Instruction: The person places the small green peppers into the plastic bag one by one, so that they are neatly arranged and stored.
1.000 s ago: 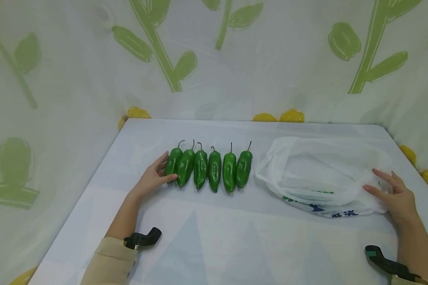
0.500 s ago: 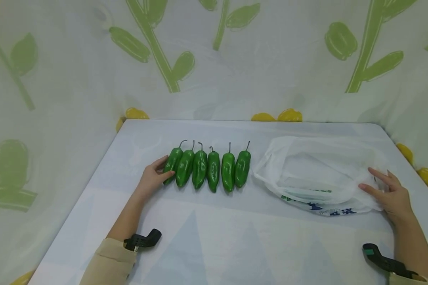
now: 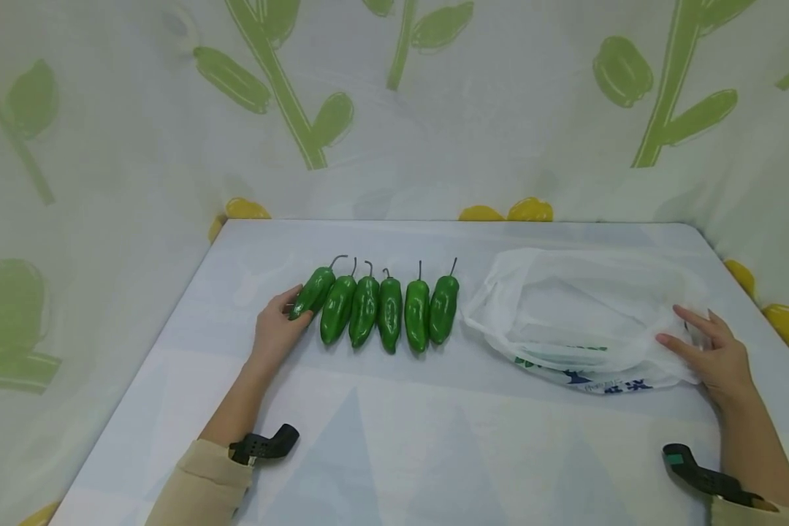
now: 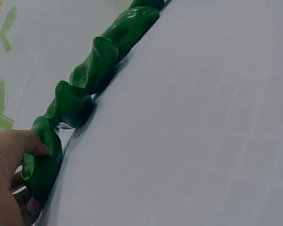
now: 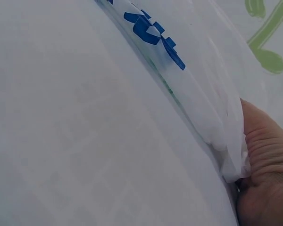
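Several glossy dark-green peppers with thin stems lie in a row on the table in the head view. My left hand [image 3: 277, 327] holds the leftmost green pepper [image 3: 314, 291], which leans with its stem to the upper right. In the left wrist view, the thumb presses this pepper [image 4: 45, 162] from above, with fingers round its far side. A white plastic bag [image 3: 565, 292] lies spread to the right of the row. My right hand [image 3: 726, 363] rests at the bag's right edge, thumb and forefinger extended over it. Its other fingers are partly hidden by the bag.
The white table [image 3: 421, 438] has a pale blue triangle pattern. A wall covering [image 3: 473, 146] printed with green plants stands behind it. Black wrist cameras sit on both forearms. The bag's left handle lies close to the rightmost pepper [image 3: 443, 309].
The leftmost pepper has tilted and its lower end has moved left and up with my left hand, apart from its neighbour. My right hand stays at the bag. The head view has shifted slightly.
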### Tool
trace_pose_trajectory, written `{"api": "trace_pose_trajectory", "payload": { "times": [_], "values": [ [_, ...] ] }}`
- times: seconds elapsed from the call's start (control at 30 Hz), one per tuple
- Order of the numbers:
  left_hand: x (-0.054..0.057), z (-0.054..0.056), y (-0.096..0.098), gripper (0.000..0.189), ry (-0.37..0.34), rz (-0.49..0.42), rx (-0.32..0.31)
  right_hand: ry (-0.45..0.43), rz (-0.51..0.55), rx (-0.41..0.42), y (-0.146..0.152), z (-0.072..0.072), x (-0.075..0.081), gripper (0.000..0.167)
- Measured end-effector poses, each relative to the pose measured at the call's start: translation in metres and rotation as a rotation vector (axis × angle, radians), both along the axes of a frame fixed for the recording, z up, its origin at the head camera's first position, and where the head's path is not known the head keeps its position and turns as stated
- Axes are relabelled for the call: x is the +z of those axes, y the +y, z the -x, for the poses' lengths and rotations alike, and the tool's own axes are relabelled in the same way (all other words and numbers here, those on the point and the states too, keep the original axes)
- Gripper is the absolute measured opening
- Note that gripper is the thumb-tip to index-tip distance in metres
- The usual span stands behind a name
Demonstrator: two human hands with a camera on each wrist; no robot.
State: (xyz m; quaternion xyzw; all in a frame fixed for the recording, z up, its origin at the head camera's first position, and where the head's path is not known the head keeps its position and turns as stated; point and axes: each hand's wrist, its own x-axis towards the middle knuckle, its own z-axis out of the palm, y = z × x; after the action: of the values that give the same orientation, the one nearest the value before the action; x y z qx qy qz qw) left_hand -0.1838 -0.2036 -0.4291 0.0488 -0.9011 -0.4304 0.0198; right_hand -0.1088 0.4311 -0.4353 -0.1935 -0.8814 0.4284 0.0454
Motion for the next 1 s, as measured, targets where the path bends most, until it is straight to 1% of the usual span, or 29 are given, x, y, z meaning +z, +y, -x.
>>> {"api": "trace_pose_trajectory", "payload": {
  "times": [0.17,0.33,0.43,0.5,0.63,0.77,0.87,1.0],
  "values": [
    [0.0,-0.003,0.0,0.057,0.061,0.008,0.037,0.011,0.008,-0.005,-0.001,0.001,-0.001,0.067],
    [-0.002,-0.002,-0.002,0.054,0.114,0.006,0.063,0.019,-0.015,0.01,-0.002,0.002,-0.001,0.068],
    [-0.004,-0.001,-0.003,0.05,0.128,0.007,0.065,0.02,-0.021,0.009,-0.002,0.001,0.0,0.067],
    [-0.005,0.001,-0.004,0.049,0.142,0.02,0.055,0.018,-0.018,0.005,-0.002,0.001,0.0,0.067],
    [-0.003,0.002,-0.005,0.05,0.145,0.049,0.02,0.006,-0.005,-0.007,-0.001,0.001,0.002,0.067],
    [-0.001,0.001,-0.006,0.054,0.119,0.029,0.007,0.0,0.004,-0.014,0.0,0.001,0.002,0.068],
    [0.002,-0.002,-0.008,0.055,0.108,0.014,0.016,0.009,0.012,-0.018,-0.001,0.002,0.001,0.067],
    [0.008,-0.003,-0.01,0.053,0.131,-0.002,0.033,0.013,0.018,-0.023,-0.001,0.002,0.001,0.066]
  ]
}}
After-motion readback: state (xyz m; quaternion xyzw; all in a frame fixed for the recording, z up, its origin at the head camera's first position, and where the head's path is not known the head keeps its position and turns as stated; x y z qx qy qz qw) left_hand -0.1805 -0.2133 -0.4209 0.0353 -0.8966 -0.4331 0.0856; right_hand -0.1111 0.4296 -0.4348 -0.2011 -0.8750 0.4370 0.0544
